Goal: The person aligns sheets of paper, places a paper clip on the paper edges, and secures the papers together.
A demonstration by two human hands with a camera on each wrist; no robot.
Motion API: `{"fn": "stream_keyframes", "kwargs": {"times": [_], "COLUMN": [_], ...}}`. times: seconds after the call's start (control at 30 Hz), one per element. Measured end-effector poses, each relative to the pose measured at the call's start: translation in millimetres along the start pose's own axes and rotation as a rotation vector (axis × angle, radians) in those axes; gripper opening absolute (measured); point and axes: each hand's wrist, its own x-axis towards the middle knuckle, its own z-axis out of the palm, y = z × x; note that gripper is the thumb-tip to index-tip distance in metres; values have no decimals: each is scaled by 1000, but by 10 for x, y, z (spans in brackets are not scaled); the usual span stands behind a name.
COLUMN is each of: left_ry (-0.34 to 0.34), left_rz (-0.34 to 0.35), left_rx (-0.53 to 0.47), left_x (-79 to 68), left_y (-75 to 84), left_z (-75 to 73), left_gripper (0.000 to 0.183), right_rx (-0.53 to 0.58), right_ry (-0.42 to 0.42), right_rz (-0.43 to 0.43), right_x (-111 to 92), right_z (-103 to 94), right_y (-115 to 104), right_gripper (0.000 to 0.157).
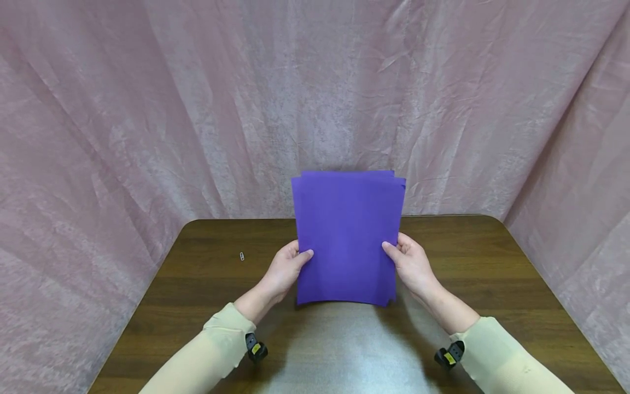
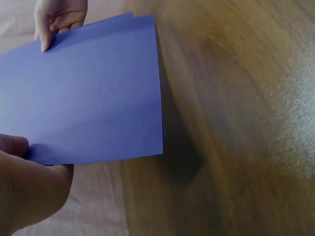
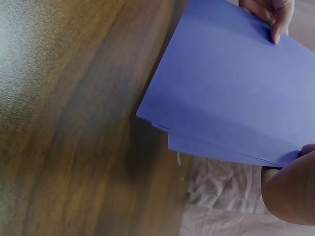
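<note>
Several purple paper sheets are held up above the table, their edges not lined up; corners stick out at the top and lower right. My left hand pinches the left edge, thumb on the front face and fingers behind. On the opposite edge my right hand pinches the sheets the same way. In the right wrist view the offset layers of the sheets show along the near edge. The left wrist view shows the sheets from the side, with a shadow beneath on the table.
A small paper clip lies on the brown wooden table, left of the sheets. Pink curtains hang behind the table and at its sides. Light glares off the table's near middle.
</note>
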Motion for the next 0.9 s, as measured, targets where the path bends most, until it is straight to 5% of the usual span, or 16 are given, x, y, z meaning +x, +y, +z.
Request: {"fn": "stream_keyframes", "kwargs": {"times": [0.63, 0.9], "left_ry": [31, 27], "left_rz": [101, 88], "left_rx": [67, 64], "left_x": [116, 147], "left_y": [37, 13], "left_z": [-9, -6], "left_gripper": [26, 27], "right_rx": [-18, -24], "right_ry": [25, 41], "right_rz": [-129, -132], "right_x": [52, 62], "right_z": [-9, -7], "right_y": [-58, -52], "right_gripper": [30, 28]}}
